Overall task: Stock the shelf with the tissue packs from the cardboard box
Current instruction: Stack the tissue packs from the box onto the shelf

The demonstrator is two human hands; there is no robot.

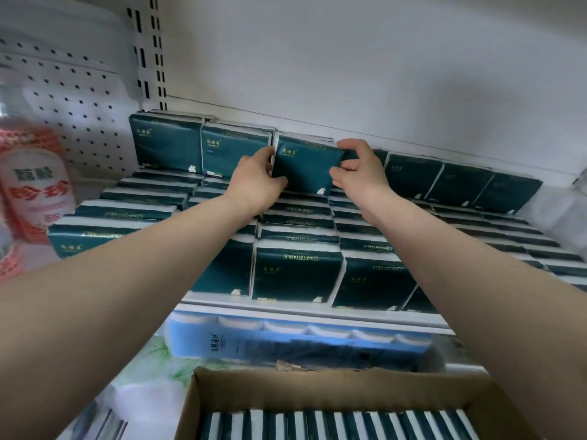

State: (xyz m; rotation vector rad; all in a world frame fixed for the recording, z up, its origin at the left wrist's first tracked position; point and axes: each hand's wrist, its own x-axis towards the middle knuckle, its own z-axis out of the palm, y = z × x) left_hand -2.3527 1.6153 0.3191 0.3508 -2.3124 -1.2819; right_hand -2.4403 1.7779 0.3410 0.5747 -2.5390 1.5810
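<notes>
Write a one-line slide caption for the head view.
Left hand and right hand hold a tissue pack in the shelf's back row.

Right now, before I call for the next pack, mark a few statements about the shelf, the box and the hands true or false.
1. The left hand and right hand hold one tissue pack at the back of the shelf. True.
2. The cardboard box is empty. False: rows of packs fill it.
3. A pink-labelled bottle stands left of the shelf. True.
4. The held pack is red. False: it is dark green.
</notes>
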